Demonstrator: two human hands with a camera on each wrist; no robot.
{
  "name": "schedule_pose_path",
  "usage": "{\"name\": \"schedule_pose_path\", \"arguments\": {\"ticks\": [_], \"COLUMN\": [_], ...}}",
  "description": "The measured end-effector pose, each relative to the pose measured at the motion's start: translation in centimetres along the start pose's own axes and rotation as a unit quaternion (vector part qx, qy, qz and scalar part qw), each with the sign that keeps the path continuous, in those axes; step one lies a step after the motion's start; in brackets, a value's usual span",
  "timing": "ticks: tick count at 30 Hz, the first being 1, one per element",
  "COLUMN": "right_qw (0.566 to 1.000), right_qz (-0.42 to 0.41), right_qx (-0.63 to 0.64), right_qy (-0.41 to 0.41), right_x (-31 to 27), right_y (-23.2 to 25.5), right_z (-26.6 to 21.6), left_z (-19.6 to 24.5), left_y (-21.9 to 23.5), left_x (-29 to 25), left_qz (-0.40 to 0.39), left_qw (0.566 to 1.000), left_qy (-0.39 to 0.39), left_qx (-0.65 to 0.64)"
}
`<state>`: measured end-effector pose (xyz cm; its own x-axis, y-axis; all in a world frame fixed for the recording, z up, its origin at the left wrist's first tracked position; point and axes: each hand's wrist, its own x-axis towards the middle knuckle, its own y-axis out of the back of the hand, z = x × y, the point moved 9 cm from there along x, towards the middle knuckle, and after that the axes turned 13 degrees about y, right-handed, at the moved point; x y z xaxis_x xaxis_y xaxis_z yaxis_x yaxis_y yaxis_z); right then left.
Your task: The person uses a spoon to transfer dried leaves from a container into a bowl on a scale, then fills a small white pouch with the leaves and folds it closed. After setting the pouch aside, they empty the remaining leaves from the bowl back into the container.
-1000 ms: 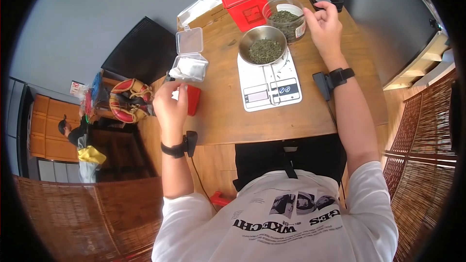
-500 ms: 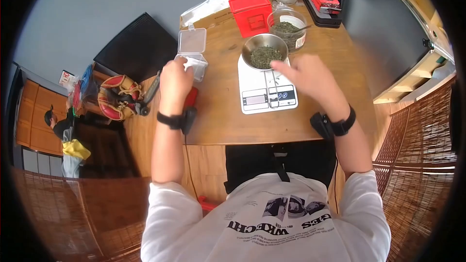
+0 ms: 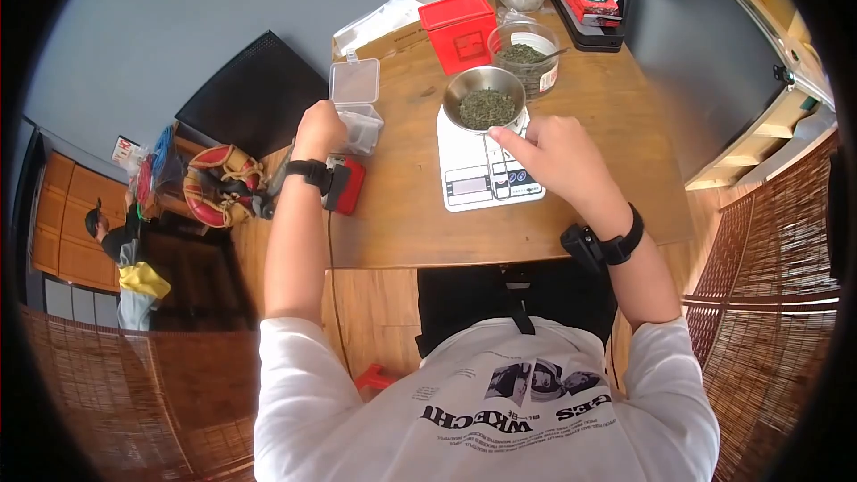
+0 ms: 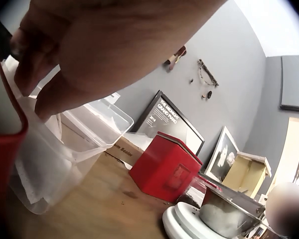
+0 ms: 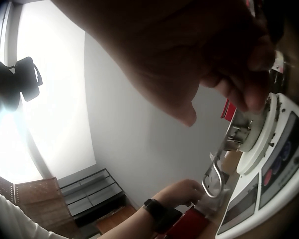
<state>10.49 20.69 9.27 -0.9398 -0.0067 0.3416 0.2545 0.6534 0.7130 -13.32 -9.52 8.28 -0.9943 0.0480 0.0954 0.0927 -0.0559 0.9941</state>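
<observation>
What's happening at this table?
A person's left hand is at an open clear plastic box of white packets; whether it grips one isn't clear. The right hand is near the handle of a metal pan, thumb and fingers apart. The pan holds dried green leaves and sits on a white scale. Behind it, a clear tub holds more leaves.

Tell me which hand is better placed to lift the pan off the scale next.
The right hand, I'd judge: its thumb is close to the near side of the pan. The left hand is farther off, its fingers down at the clear box.
</observation>
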Motion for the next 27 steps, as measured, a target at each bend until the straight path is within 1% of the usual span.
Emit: {"name": "schedule_pose_path", "arguments": {"ticks": [1,2,4,6,7,8,9,10,11,12,13,14,16,17,18,19,20,21,22,23,25,26,27], "right_qw": [1.000,1.000,0.997,0.997,0.996,0.996,0.994,0.992,0.992,0.988,0.983,0.983,0.975,0.975,0.966,0.952,0.952,0.937,0.916,0.916,0.932,0.932,0.950], "right_qz": [0.027,0.029,0.071,0.076,0.080,0.080,0.100,0.119,0.118,0.137,0.154,0.154,0.143,0.143,0.173,0.201,0.201,0.238,0.273,0.273,0.259,0.258,0.220], "right_qx": [-0.003,-0.003,0.013,0.027,0.039,0.039,0.041,0.042,0.042,0.059,0.075,0.075,0.145,0.145,0.124,0.103,0.102,0.042,-0.018,-0.021,0.049,0.046,0.092], "right_qy": [0.012,0.011,0.019,0.008,0.000,0.000,0.011,0.022,0.022,0.044,0.067,0.067,0.091,0.091,0.149,0.206,0.205,0.250,0.294,0.293,0.251,0.251,0.203], "right_x": [0.0,0.0,-0.2,-0.2,-0.2,-0.2,-0.1,-0.1,0.0,0.0,0.1,0.3,0.8,1.0,1.1,1.0,1.3,1.1,0.7,0.8,1.6,1.6,2.0], "right_y": [0.6,0.7,1.8,2.4,2.5,2.4,2.7,2.9,2.7,2.8,3.0,2.7,1.7,1.3,1.6,2.0,1.8,2.4,2.9,2.6,1.9,2.0,1.6], "right_z": [-0.2,-0.2,-0.4,-0.5,-0.4,-0.3,-0.4,-0.5,-0.5,-0.9,-1.2,-1.3,-1.6,-1.7,-3.0,-4.3,-4.7,-6.1,-7.3,-7.1,-5.5,-5.2,-4.1], "left_z": [-0.3,-0.8,-0.8,-0.6,-0.5,-0.1,0.6,1.4,2.4,2.9,3.9,4.3,6.6,7.6,8.6,10.1,11.5,12.7,13.9,14.9,16.2,16.7,17.0], "left_y": [-0.3,-0.4,-0.1,1.4,1.8,2.8,4.1,5.5,7.0,7.7,8.5,8.9,10.0,10.2,10.5,10.2,10.0,9.8,9.7,9.7,9.5,9.3,9.2], "left_x": [0.4,0.9,1.0,0.3,0.1,-0.3,-1.0,-2.0,-3.3,-4.0,-4.6,-4.9,-6.5,-7.3,-8.2,-9.3,-10.3,-11.1,-12.0,-12.7,-13.3,-13.4,-13.5], "left_qz": [0.001,0.009,0.017,0.068,0.068,0.094,0.119,0.119,0.082,0.045,0.054,0.054,0.007,-0.010,-0.010,-0.074,-0.136,-0.165,-0.196,-0.204,-0.212,-0.211,-0.210], "left_qw": [1.000,1.000,0.999,0.996,0.996,0.993,0.989,0.989,0.987,0.980,0.972,0.972,0.955,0.938,0.937,0.905,0.862,0.853,0.826,0.816,0.805,0.796,0.786], "left_qy": [-0.001,0.012,0.022,0.001,0.001,-0.024,-0.048,-0.048,-0.031,-0.012,-0.056,-0.056,-0.076,-0.094,-0.095,-0.100,-0.103,-0.105,-0.111,-0.121,-0.133,-0.140,-0.147], "left_qx": [0.000,-0.013,-0.025,-0.063,-0.062,-0.068,-0.073,-0.073,-0.134,-0.195,-0.221,-0.221,-0.286,-0.334,-0.335,-0.408,-0.476,-0.484,-0.518,-0.527,-0.538,-0.550,-0.562]}}
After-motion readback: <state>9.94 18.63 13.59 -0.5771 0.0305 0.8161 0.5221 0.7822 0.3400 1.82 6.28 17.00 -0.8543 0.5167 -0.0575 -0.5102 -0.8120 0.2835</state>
